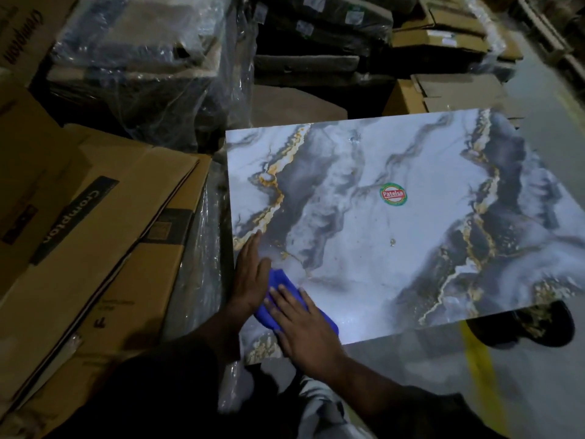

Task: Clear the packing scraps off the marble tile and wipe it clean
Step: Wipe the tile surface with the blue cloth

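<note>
— Two hands on the marble tile [395, 223], both at its near-left corner. That's what I get on the head cam.

— Grip state?

— Left hand [250, 277] lies flat, fingers straight & together, tips pointing away along the tile's left edge. Right hand [304, 324] presses flat on a blue cloth [278, 299], fingers spread, not curled round it. Cloth is bunched betw. the two hands, touching both, part of it hidden under the right palm.

— Where's the tile itself?

— Lying level, tilted a bit in my view; white w/ grey & gold veining. Round red-green "Patelsa" sticker [393, 194] near its middle, small pale speck [393, 242] just below that. Can't tell what the speck is.

— Around it?

— Crompton cardboard boxes [79, 223] stacked to the left, just beside the tile edge. Plastic-wrapped stacks [152, 74] behind, more cartons [443, 30] far right. Yellow floor stripe [481, 375] near-right, dark sandal [525, 327] partly under the tile's near edge.
</note>
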The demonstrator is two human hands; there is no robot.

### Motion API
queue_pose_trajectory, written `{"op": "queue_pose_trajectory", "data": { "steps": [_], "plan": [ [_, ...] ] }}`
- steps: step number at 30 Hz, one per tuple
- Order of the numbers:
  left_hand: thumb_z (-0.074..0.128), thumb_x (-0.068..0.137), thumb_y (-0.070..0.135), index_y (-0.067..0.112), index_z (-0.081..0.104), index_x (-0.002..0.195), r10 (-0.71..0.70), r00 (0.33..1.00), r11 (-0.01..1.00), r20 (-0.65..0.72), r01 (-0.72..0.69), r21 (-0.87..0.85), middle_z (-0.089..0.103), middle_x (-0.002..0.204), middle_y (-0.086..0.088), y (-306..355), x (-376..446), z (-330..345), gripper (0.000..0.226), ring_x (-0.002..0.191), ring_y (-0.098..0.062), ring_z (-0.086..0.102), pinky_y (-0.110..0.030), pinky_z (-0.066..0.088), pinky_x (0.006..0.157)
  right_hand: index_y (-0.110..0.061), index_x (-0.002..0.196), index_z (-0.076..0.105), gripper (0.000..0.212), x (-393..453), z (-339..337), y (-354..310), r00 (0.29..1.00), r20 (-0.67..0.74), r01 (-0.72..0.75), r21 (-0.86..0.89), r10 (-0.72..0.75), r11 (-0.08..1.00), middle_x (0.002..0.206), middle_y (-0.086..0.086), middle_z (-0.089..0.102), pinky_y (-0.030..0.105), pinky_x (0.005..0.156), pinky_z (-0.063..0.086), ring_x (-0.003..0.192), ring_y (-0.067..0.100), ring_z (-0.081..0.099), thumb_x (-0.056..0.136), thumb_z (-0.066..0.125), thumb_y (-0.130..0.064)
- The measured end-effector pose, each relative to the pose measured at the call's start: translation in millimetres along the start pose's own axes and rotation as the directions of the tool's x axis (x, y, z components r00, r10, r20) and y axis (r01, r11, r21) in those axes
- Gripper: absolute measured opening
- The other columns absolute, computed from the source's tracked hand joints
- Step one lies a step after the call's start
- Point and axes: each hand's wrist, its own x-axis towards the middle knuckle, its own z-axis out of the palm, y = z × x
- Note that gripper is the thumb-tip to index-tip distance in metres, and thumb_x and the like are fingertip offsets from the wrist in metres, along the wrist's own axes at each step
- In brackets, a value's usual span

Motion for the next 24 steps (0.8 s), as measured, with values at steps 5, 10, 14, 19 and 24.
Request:
{"op": "queue_pose_trajectory", "data": {
  "steps": [5, 10, 14, 19, 24],
  "plan": [
    [0.033, 0.095, 0.037, 0.004, 0.039, 0.152, 0.080, 0.996, 0.983, 0.037, -0.085, 0.166, 0.036, 0.160, -0.012, -5.8, -3.0, 2.8, 0.067, 0.151, -0.027, 0.030, -0.041, 0.020, 0.125, -0.018, 0.158, 0.031, 0.058, -33.5, -17.9, 72.7, 0.970, -0.037, -0.241, 0.007, 0.241, 0.971, 0.166, 0.002, 0.024, 0.050, 0.125, 0.015, 0.155, 0.019, 0.015, 0.103, 0.036, -0.039],
    [0.025, 0.092, 0.047, 0.011, 0.039, 0.154, 0.171, 0.982, 0.932, 0.074, -0.186, 0.312, 0.035, 0.162, -0.005, -11.8, -4.8, 8.6, 0.073, 0.153, -0.019, 0.025, -0.042, 0.020, 0.126, -0.004, 0.160, 0.016, 0.067, 5.2, -33.1, 122.7, 0.697, -0.070, -0.716, -0.006, 0.714, 0.698, 0.168, 0.017, 0.006, 0.053, 0.125, 0.007, 0.157, 0.029, 0.005, 0.103, 0.028, -0.039],
    [0.028, 0.091, 0.046, 0.015, 0.037, 0.156, 0.154, 0.985, 0.926, 0.080, -0.172, 0.336, 0.033, 0.164, -0.002, -12.0, -2.8, 7.9, 0.072, 0.153, -0.014, 0.022, -0.038, 0.018, 0.127, -0.002, 0.160, 0.012, 0.073, 36.3, -25.5, 83.5, 0.814, -0.045, -0.579, 0.014, 0.579, 0.815, 0.167, 0.018, 0.002, 0.054, 0.125, 0.003, 0.156, 0.031, -0.001, 0.103, 0.035, -0.040],
    [0.030, 0.096, 0.043, 0.012, 0.033, 0.156, 0.107, 0.992, 0.963, 0.071, -0.121, 0.239, 0.031, 0.164, -0.003, -6.1, -3.6, 3.6, 0.068, 0.153, -0.019, 0.025, -0.030, 0.016, 0.125, -0.012, 0.158, 0.028, 0.069, 32.6, -2.0, 12.1, 0.988, -0.007, -0.156, 0.049, 0.157, 0.986, 0.165, 0.012, 0.026, 0.054, 0.125, 0.012, 0.157, 0.023, 0.006, 0.098, 0.041, -0.041],
    [0.030, 0.094, 0.043, 0.005, 0.034, 0.155, 0.132, 0.991, 0.976, -0.010, -0.129, 0.174, 0.033, 0.163, -0.010, -0.7, -8.3, 0.4, 0.071, 0.151, -0.024, 0.030, -0.042, 0.024, 0.124, -0.023, 0.158, 0.030, 0.064, 11.9, -4.9, 37.6, 0.994, 0.035, 0.102, 0.001, -0.102, 0.995, 0.167, 0.004, 0.024, 0.048, 0.126, 0.009, 0.156, 0.019, 0.013, 0.097, 0.043, -0.034]
  ]
}}
